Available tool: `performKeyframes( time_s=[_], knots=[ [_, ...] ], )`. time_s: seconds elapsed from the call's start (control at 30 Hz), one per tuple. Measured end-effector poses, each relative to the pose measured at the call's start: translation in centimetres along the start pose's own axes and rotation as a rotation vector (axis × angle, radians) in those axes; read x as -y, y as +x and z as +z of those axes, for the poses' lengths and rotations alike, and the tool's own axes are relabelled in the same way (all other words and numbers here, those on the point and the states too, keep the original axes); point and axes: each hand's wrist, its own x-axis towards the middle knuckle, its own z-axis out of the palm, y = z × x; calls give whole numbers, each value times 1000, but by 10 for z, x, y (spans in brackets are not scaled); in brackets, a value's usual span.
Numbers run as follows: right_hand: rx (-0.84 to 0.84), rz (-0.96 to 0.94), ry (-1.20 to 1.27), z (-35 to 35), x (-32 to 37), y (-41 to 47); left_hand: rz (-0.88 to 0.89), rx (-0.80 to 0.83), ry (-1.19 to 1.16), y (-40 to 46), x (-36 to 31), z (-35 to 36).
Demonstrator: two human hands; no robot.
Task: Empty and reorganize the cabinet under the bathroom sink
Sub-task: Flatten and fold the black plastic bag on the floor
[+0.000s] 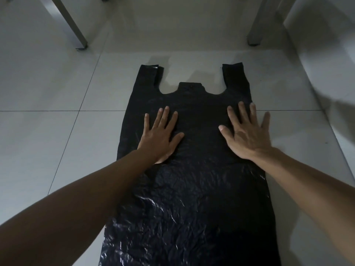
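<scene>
A large black plastic bag [192, 189] lies flat on the white tiled floor, its two handle loops pointing away from me. My left hand [159, 135] presses flat on the bag's upper left part, fingers straight and spread. On the upper right part my right hand [247, 131] lies flat with fingers spread, and its little finger reaches past the bag's right edge. The lower half of the bag is wrinkled and shiny.
Two grey metal legs stand at the back, one at the left [76, 33] and one at the right [255, 35]. A white wall or panel [326, 54] runs along the right side. White floor tiles [57, 131] surround the bag.
</scene>
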Motion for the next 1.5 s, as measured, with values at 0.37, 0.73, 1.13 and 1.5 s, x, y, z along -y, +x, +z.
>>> performKeyframes(
  time_s=[0.37,0.73,1.13,1.5],
  knots=[
    [-42,-250,-13,26,18,-56,170,-12,113,-54,-9,13],
    [-59,-252,23,13,30,-91,86,-39,75,-85,-27,-1],
    [-9,-257,-29,27,2,-116,78,24,137,-119,-13,19],
    [18,-370,-8,31,28,-149,124,-6,109,-144,-23,26]
  ],
)
